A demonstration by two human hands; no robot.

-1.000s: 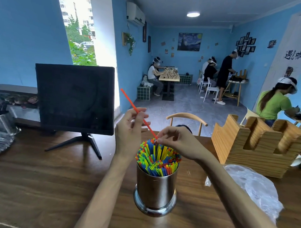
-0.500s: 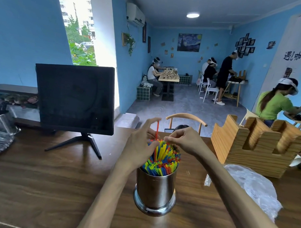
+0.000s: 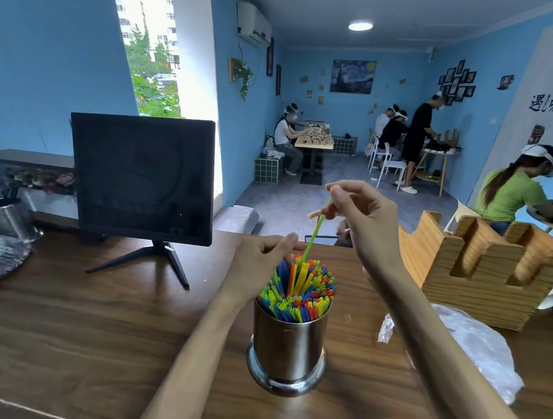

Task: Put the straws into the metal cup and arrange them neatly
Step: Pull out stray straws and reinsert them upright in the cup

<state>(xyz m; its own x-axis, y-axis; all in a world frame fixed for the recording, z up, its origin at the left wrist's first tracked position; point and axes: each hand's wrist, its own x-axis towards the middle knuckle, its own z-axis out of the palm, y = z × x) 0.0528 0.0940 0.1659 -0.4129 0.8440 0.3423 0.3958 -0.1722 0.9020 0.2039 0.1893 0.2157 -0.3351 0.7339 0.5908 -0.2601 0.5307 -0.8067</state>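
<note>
A shiny metal cup stands on the wooden table, packed with several coloured straws standing upright. One green straw sticks up high out of the bundle. My right hand pinches its top end well above the cup. My left hand rests against the left side of the straw bundle, fingers loosely curled and touching the straws near the green one's base.
A black monitor on a stand sits left of the cup. A wooden holder and a crumpled clear plastic bag lie to the right. A metal pot sits far left. Other people work at tables behind.
The red straw went down into the cup. My right hand has risen up and right, pulling a green straw partly out of the bundle. My left hand stays by the straws.
</note>
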